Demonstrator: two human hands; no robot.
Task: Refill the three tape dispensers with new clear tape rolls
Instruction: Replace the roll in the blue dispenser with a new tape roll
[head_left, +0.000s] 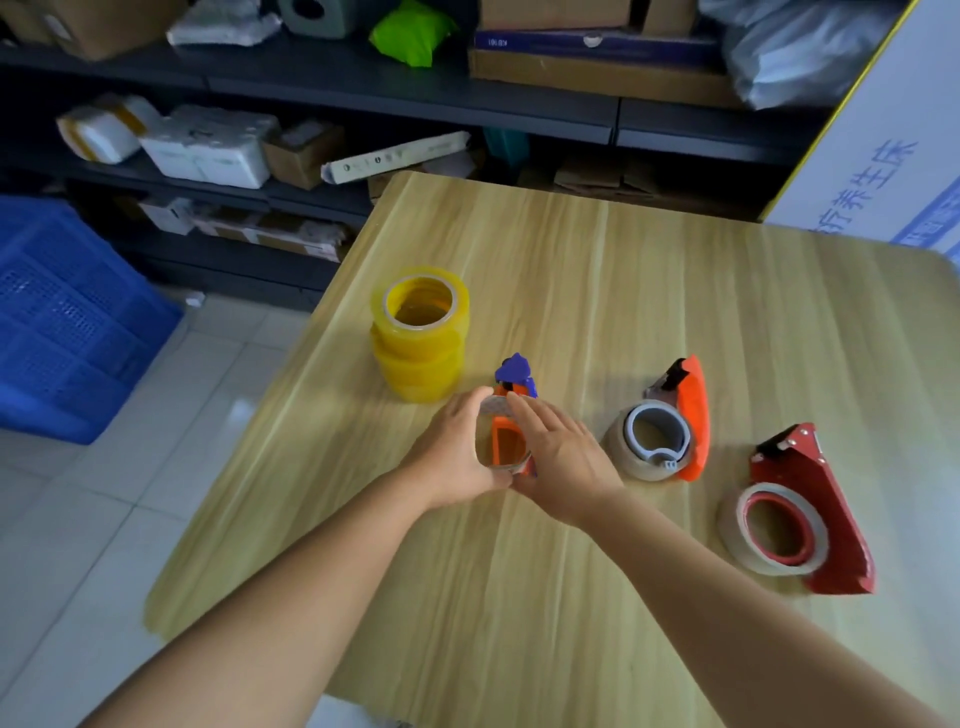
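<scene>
A stack of yellowish clear tape rolls (420, 332) stands on the wooden table (571, 291) at the left. Just right of it lies a blue and orange tape dispenser (511, 415). My left hand (454, 457) curls around the near-empty roll on its hub from the left, while my right hand (561, 457) presses on the dispenser from the right. An orange dispenser (670, 431) with a spent beige core lies further right. A dark red dispenser (800, 514) with a thin white core lies at the far right.
Dark shelves (363, 88) with boxes and parcels run behind the table. A blue plastic crate (67, 322) sits on the tiled floor to the left. A white printed carton (883, 156) stands at the back right.
</scene>
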